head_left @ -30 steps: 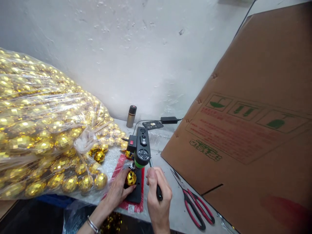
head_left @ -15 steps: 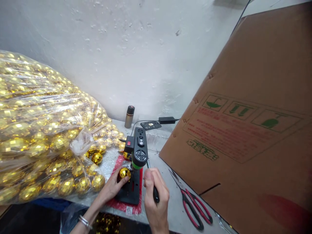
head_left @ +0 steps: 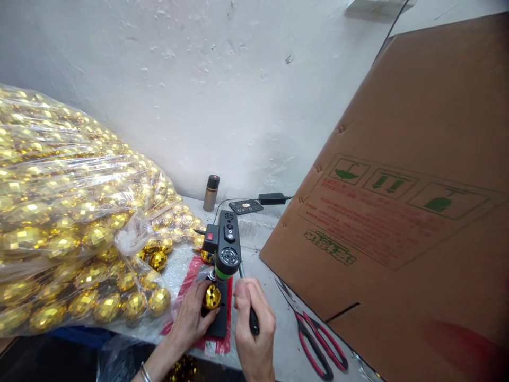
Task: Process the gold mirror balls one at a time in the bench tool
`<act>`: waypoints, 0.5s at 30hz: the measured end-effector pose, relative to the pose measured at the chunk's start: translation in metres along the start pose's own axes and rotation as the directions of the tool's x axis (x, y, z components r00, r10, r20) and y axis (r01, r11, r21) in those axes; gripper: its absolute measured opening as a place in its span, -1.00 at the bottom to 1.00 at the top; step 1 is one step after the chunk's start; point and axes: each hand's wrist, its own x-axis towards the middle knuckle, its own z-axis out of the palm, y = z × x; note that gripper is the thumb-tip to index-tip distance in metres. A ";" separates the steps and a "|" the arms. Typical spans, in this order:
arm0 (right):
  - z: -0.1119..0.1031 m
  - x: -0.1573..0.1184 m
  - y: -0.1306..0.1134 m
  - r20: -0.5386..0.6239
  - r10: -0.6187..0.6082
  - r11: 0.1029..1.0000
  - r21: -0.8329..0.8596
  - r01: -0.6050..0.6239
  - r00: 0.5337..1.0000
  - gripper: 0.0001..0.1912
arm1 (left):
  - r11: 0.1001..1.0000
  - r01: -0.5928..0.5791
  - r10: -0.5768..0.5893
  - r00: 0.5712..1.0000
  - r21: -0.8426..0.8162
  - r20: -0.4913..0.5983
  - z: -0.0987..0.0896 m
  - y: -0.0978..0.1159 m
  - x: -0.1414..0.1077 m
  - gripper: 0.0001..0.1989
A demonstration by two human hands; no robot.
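A gold faceted ball (head_left: 212,297) with dark marks on its upper side is held by my left hand (head_left: 193,313), fingers and thumb around it. It sits just in front of the head of a small black bench drill (head_left: 228,239), over the machine's black base (head_left: 218,329). The drill has a green ring at its lower end and a box with a red switch. My right hand (head_left: 254,323) is closed round the black-ended lever (head_left: 253,321) at the drill's right side. Under the base lies a red plastic wrap (head_left: 186,289).
On the left bulges a clear bag of gold balls (head_left: 79,239). Red-and-black handled scissors (head_left: 318,339) lie to the right, beside a large cardboard box (head_left: 397,212). Behind the drill are a dark-capped bottle (head_left: 211,193), a patterned black phone-like slab (head_left: 246,207) and a black power adapter (head_left: 272,199).
My left hand has moved the gold ball slightly right and towards me, away from the drill head, and the ball's dark marks now show. My right hand stays on the lever.
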 end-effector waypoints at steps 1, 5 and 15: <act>0.000 -0.001 0.000 0.002 0.001 1.000 -0.002 -0.001 1.000 -0.72 | 1.000 -0.010 0.010 1.000 0.003 -0.018 0.003 0.000 -0.001 -0.54; -0.001 -0.003 0.002 0.013 0.006 1.000 -0.007 -0.006 1.000 -0.73 | 0.999 -0.025 0.026 0.999 0.020 -0.046 0.012 -0.001 -0.001 -0.53; -0.001 -0.013 0.012 0.028 -0.047 0.999 -0.017 0.048 0.999 -0.76 | 0.997 0.025 -0.017 0.994 0.075 -0.112 0.020 -0.011 -0.001 -0.56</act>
